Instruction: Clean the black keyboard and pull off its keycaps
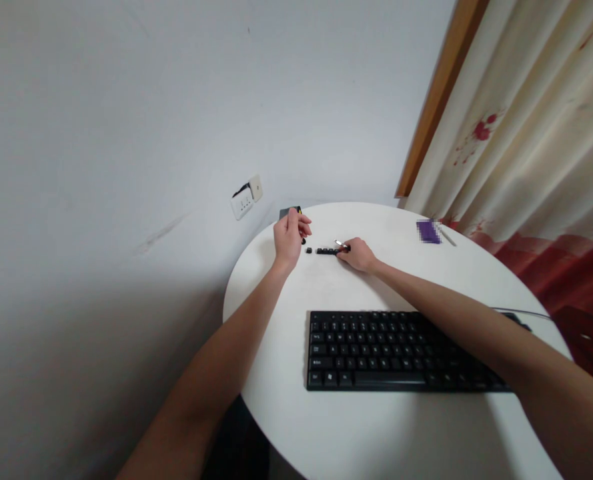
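Note:
My right hand (359, 255) rests on the white table, its fingers closed around a small tool with a shiny metal end (339, 244) and a dark handle. The tool's exact kind is too small to make out. Right at those fingertips lies a short row of black keycaps (325, 251). A single black keycap (309, 251) sits apart to the left of the row. My left hand (289, 239) is raised over the table near it, fingers loosely bent and apart, with nothing visible in them. Another small black piece (303, 241) shows just below those fingers.
A black keyboard (371, 352) lies at the front, partly under my right forearm, its cable (519, 309) running right. Behind my left hand is a dark box (284, 213). A purple packet (429, 231) and a white stick (448, 237) lie far right. A wall socket (242, 203) is beyond the table (296, 293).

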A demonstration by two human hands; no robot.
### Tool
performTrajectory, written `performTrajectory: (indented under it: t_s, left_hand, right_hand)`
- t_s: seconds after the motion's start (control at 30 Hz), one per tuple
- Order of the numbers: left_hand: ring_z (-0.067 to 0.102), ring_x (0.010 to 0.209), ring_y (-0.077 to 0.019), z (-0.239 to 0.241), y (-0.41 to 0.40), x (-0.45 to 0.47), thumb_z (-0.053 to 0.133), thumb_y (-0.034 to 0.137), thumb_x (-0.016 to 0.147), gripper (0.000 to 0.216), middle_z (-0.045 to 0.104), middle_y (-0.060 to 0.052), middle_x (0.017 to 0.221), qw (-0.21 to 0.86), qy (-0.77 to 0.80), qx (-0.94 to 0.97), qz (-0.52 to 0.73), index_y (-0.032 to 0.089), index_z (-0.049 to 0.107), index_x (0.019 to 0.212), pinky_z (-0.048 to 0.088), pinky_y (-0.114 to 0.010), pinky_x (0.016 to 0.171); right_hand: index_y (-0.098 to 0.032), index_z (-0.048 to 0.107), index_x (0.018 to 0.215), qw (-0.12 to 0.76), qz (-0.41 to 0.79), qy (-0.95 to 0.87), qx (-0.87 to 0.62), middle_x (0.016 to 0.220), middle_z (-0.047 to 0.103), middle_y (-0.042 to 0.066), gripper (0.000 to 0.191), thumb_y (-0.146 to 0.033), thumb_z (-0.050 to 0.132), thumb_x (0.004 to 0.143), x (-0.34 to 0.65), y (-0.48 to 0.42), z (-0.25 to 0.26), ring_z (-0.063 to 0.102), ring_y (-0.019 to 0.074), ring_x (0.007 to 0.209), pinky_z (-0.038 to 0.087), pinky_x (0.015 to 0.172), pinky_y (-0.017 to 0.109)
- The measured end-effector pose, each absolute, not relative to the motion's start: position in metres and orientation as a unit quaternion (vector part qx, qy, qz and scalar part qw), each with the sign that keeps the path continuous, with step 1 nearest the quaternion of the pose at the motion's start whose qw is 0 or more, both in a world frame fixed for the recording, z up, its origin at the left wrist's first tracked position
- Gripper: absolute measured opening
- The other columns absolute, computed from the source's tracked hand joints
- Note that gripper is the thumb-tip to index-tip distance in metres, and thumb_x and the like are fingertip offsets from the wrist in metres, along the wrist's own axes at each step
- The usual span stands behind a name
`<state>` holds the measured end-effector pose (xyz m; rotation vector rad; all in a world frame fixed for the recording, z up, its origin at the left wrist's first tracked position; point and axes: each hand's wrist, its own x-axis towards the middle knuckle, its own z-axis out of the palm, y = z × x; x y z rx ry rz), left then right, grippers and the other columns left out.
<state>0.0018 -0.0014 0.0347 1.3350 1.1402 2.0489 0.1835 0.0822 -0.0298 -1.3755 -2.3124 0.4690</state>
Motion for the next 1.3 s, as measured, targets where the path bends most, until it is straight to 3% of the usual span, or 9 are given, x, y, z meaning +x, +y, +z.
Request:
performTrajectory:
  t_s: [1.17,1.3]
  left_hand:
    - [0.048,0.044,-0.0087,0.033,-0.003,0.003,0.047,0.063,0.091,0.055,0.057,-0.002,0.051,0.224,0.423,0.498,0.723,0.016,0.064,0.067,0.034,-0.022,0.044]
    - [0.048,0.044,-0.0084,0.033,-0.002,0.001,0.047,0.062,0.092,0.055,0.057,-0.002,0.05,0.223,0.424,0.497,0.724,0.015,0.065,0.068,0.034,-0.022,0.043]
  right_hand:
    - [-0.014,0.075,0.086,0.239,0.193,-0.809,-0.502,0.081,0.072,0.007,0.019,-0.029,0.07,0.075,0.186,0.079,-0.021,0.062,0.0169,0.073,0.041,0.065,0.024]
    - [-0.011,0.074,0.093,0.282,0.198,-0.798,-0.495,0.09,0.072,0.008,0.024,-0.025,0.057,0.086,0.2,0.076,0.001,0.063,0.017,0.08,0.042,0.071,0.024]
